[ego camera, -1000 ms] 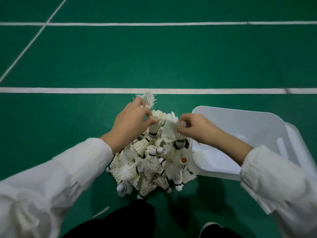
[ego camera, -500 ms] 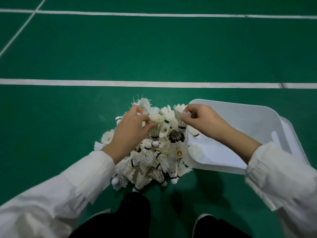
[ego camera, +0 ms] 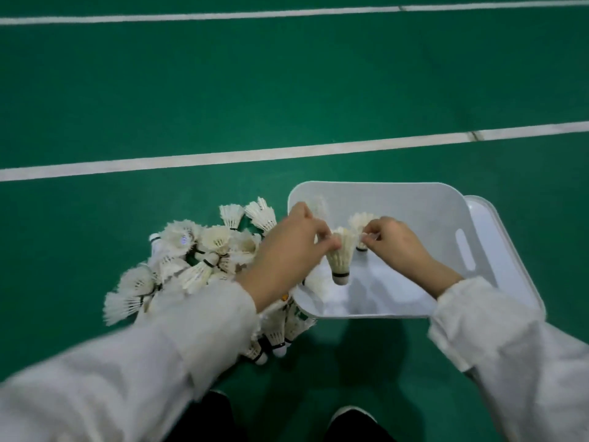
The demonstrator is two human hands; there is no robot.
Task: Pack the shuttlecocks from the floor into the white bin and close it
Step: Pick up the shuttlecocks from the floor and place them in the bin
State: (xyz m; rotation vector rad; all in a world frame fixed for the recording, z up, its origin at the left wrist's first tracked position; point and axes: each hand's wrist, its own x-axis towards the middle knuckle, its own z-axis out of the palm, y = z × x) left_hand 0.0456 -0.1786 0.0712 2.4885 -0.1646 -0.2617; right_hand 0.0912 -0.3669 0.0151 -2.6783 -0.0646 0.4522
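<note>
A pile of white feather shuttlecocks (ego camera: 197, 266) lies on the green court floor, left of the open white bin (ego camera: 430, 205). Both hands hover over the bin's inside. My left hand (ego camera: 287, 253) pinches one shuttlecock (ego camera: 341, 253) by its feathers, cork end down. My right hand (ego camera: 395, 247) pinches a second shuttlecock (ego camera: 361, 223), partly hidden behind the fingers. My left forearm in a white sleeve covers part of the pile.
The bin's white lid (ego camera: 497, 237) sits beneath and to the right of the bin. A white court line (ego camera: 223, 157) runs across the floor behind the pile. My dark trousers and a shoe (ego camera: 350, 416) show at the bottom edge.
Both hands have lifted a shuttlecock each off the pile and moved right, over the bin. The view has shifted, so pile and bin sit lower in the frame.
</note>
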